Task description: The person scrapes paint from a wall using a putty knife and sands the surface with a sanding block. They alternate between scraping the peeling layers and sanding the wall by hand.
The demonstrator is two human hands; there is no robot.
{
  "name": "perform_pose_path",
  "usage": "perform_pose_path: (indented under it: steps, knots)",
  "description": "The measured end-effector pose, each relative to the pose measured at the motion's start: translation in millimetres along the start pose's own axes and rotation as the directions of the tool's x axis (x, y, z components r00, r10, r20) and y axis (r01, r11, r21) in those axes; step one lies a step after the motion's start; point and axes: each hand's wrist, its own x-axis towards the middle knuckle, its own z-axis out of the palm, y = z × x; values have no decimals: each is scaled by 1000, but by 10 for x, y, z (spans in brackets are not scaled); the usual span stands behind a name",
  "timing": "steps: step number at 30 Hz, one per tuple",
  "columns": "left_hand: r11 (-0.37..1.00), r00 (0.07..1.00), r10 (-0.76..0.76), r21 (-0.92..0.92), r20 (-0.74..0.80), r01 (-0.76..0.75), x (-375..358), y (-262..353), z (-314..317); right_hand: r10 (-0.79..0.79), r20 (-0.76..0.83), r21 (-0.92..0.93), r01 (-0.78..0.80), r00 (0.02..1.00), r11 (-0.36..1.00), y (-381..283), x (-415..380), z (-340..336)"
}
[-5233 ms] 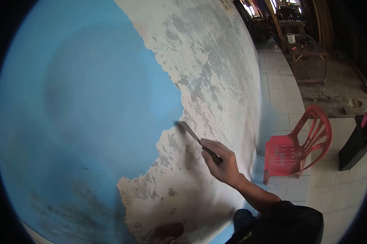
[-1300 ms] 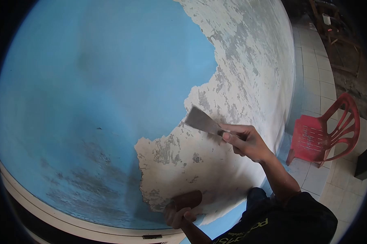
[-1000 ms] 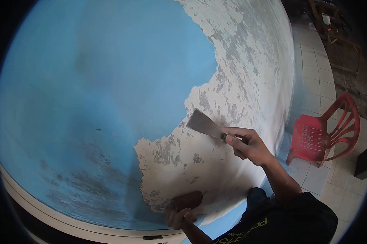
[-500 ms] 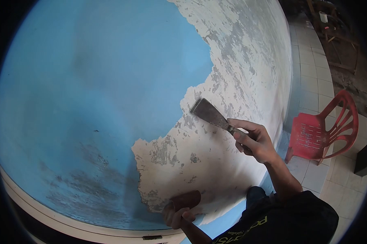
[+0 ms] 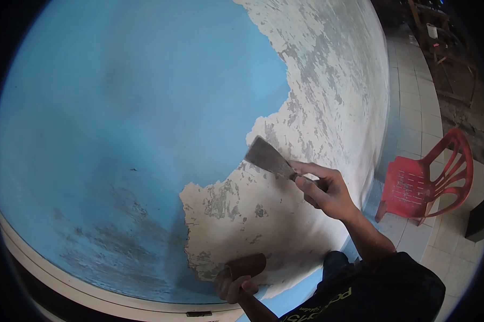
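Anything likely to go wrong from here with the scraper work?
Possible risks:
1. The scraper in the right hand has its blade corner by the ragged edge of the blue paint; a hard push might tear the edge or gouge the wall.
2. The left hand also holds a reddish-brown piece, which could slip.
3. The red chair near the wall may be a trip hazard.

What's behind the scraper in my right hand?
Around the scraper in your right hand, the wall's pale, grey-mottled patch shows, with the ragged edge of the blue paint near its tip. Whatever the scraper and hand cover can't be seen.
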Motion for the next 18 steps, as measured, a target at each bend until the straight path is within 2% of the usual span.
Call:
perform_pose_path:
  steps: [8,18]
  knots:
    - [999,999,38,-2,0,-38,31,8,9,34,-12,-17,-34,999,999,16,-4,-56]
    - [998,997,69,7,-22,-69,-30,-41,19,19,-118,41,-14,993,999,161,-110,200]
